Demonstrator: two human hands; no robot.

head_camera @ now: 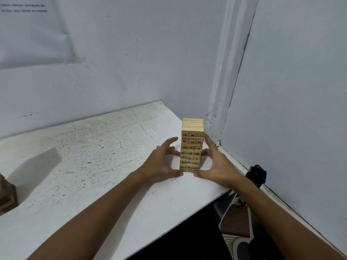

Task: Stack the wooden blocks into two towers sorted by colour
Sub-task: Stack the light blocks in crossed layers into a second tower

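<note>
A pale tower (192, 145) of numbered wooden blocks stands upright on the white speckled surface (93, 156), close to the surface's right edge and near the corner where the two walls meet. The left hand (161, 164) sits just left of the tower with its fingers (170, 142) spread and loosely curved toward the stack; the thumb reaches the tower's base, and whether the other fingertips touch the blocks is hard to tell. The right hand (216, 164) flanks the tower on the other side, also spread, its index finger pointing up along the tower's upper right edge and its thumb at the base, close to the left thumb. Neither hand wraps around a block. Far left of the tower, at the picture's edge, a darker brown stack (7, 196) shows only in part, throwing a shadow across the surface. Right of the tower, below the surface's edge, stands a black object (257, 173) that I cannot identify. A sheet of paper (33, 29) hangs on the wall up and left of the tower.
</note>
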